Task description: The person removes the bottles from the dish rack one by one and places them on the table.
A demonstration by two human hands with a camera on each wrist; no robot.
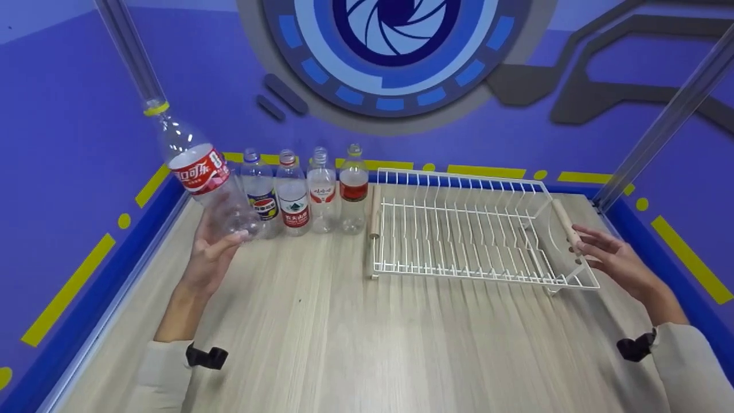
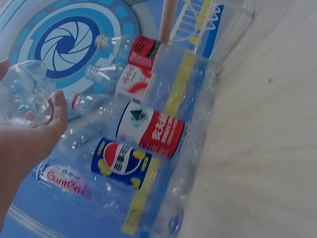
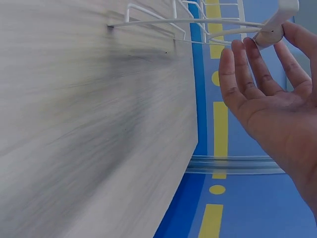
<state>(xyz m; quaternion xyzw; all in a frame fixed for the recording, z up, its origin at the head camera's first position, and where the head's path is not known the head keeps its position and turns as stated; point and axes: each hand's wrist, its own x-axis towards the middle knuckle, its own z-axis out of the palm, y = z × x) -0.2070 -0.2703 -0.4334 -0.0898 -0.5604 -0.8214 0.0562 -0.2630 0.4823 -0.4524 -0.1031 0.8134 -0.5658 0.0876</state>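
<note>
My left hand grips a large clear plastic bottle near its base. It has a red label and a yellow neck ring, and leans to the left. Beside it a row of empty bottles stands on the table: one with a blue label, one with a red-and-white label, one with a white label and one with a dark red label. A Ganten bottle shows in the left wrist view. My right hand holds the wooden handle of a white wire dish rack between thumb and fingertips.
The wood-grain table stretches in front of the bottles and rack. Blue walls with yellow marks enclose its back and sides. Metal posts rise at the corners.
</note>
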